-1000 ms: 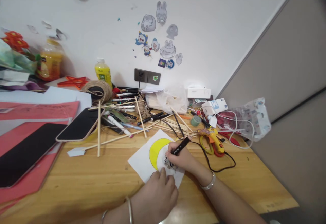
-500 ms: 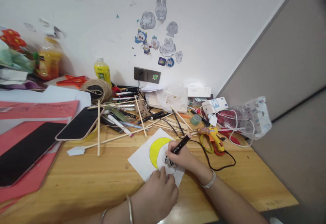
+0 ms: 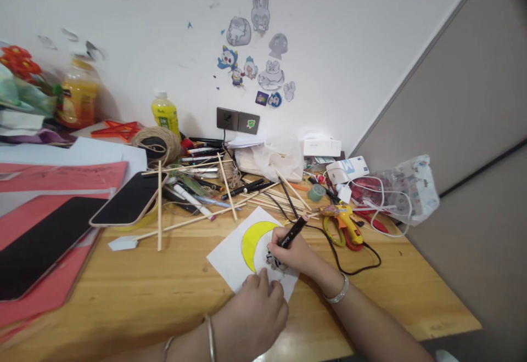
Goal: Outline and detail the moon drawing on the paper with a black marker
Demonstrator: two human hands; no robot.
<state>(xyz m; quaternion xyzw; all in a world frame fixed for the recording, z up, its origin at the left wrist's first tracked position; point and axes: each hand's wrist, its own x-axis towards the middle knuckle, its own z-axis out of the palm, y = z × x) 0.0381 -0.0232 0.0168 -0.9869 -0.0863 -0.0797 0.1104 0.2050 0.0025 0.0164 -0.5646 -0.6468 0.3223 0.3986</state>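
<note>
A white paper sheet (image 3: 230, 260) with a yellow crescent (image 3: 252, 239) lies on the wooden desk (image 3: 156, 290). My right hand (image 3: 294, 255) is closed round a black marker (image 3: 293, 233), whose tip rests on a small dark drawing (image 3: 273, 264) beside the crescent. My left hand (image 3: 251, 318) presses on the near edge of the sheet, fingers curled, with a bangle on its wrist. A bracelet shows on my right wrist.
Two phones (image 3: 130, 199) lie on red paper at the left. Wooden sticks (image 3: 160, 205), pens, a twine roll (image 3: 158, 143) and a yellow bottle (image 3: 165, 113) crowd the back. A yellow glue gun (image 3: 348, 225) and scissors sit to the right, near a plastic bag (image 3: 405, 186).
The view has shifted slightly; my right hand made small movements with the marker on the drawing. My left hand stays on the sheet.
</note>
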